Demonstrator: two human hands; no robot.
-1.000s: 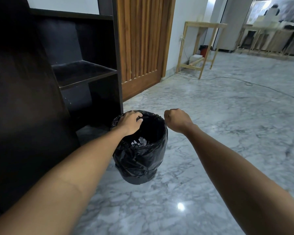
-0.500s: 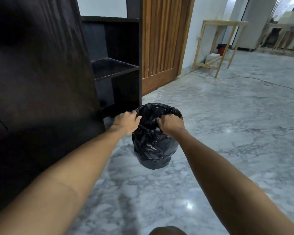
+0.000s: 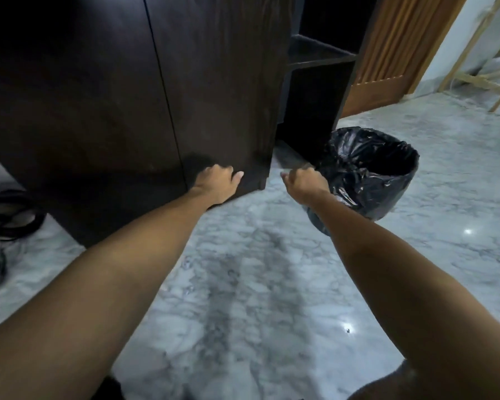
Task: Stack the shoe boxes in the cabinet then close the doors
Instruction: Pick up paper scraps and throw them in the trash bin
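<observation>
While reaching: left hand (image 3: 217,183) on cabinet door (image 3: 220,90)

Both bare forearms extend forward and downward, converging ahead. Left hand (image 3: 218,181): back facing up, fingers loosely bent, thumb out toward the right hand. Right hand (image 3: 305,181): fingers curled under, knuckles forward, thumb pointing toward the left hand. The two hands are near each other, not touching.
</observation>
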